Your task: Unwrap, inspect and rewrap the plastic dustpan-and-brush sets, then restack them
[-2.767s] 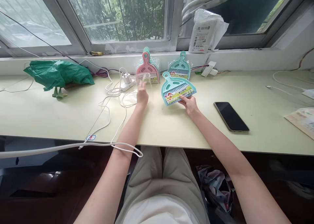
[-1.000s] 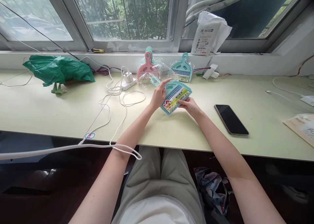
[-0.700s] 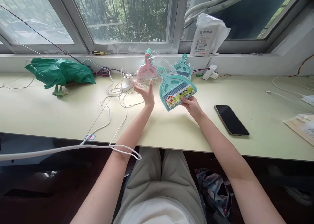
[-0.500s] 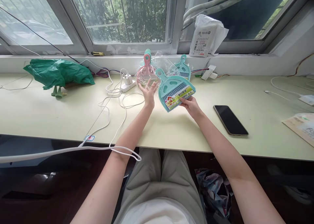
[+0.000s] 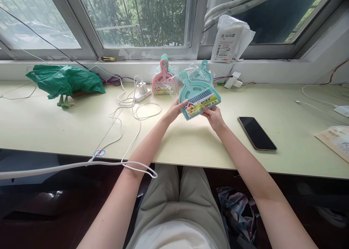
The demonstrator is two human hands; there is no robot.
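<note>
You hold the small teal plastic dustpan-and-brush set with the colourful paper label [image 5: 198, 96] raised above the pale yellow bench [image 5: 81, 121], both hands at its lower edge. Your left hand [image 5: 176, 110] has its grip pinched closed on the lower left corner, and your right hand [image 5: 214, 117] clasps the labelled bottom edge. A pink set [image 5: 164, 78] stands just behind, and a black phone [image 5: 256, 133] lies to the right.

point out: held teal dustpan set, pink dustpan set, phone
teal dustpan set [image 5: 196, 96], head view, on the pan face above the label
pink dustpan set [image 5: 163, 80], head view, on the pan body below the handle
phone [image 5: 256, 133], head view, on the middle of the dark screen
</note>
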